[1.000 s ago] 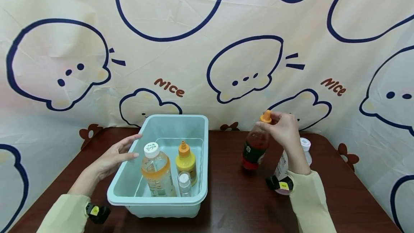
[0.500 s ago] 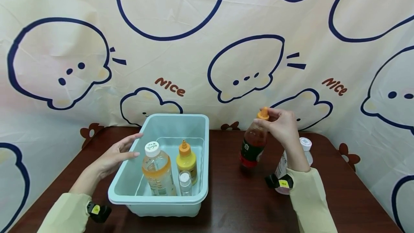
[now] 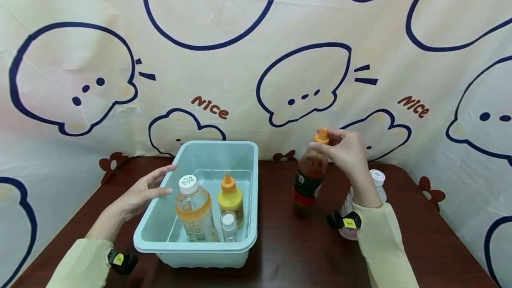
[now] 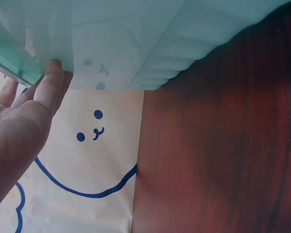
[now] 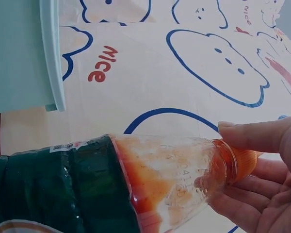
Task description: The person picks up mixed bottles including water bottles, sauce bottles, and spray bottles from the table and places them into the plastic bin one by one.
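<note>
My right hand grips a sauce bottle by its neck, just under the orange pointed cap. The bottle is clear plastic with red sauce inside and a dark green label, and it hangs slightly tilted over the table. In the right wrist view, thumb and fingers close round the cap. My left hand rests on the left rim of a light blue plastic bin, fingers fairly straight. Seen from the left wrist, its fingertips touch the bin's wall.
Inside the bin stand a large bottle with a white cap, a yellow squeeze bottle and a small clear bottle. A white-capped bottle stands behind my right forearm. A patterned cloth hangs behind the dark wooden table.
My right hand has carried the sauce bottle a little to the left and upward, toward the bin. The left hand and the bin stay where they were.
</note>
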A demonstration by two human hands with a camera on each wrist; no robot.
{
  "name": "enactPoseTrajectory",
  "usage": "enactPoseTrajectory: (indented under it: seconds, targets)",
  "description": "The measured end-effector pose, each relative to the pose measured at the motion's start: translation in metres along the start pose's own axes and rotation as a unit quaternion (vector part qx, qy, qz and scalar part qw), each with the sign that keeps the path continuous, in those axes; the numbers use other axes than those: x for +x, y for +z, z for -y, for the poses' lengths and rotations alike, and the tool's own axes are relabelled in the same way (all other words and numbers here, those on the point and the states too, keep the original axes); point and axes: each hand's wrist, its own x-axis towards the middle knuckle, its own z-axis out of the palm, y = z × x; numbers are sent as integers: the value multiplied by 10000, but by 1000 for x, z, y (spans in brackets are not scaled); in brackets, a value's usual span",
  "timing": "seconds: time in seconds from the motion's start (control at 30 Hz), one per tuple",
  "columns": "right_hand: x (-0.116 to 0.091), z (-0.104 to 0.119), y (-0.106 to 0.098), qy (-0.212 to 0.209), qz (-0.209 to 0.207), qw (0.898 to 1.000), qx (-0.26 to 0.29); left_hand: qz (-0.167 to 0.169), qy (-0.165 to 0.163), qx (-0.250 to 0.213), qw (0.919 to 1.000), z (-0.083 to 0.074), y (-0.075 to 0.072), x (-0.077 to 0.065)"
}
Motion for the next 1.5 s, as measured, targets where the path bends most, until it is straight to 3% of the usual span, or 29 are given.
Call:
enactPoseTrajectory:
  seconds: [1.5]
  targets:
    - [14, 44, 4, -480, 65, 9984, 302, 46, 7, -20, 10000, -1, 0, 0]
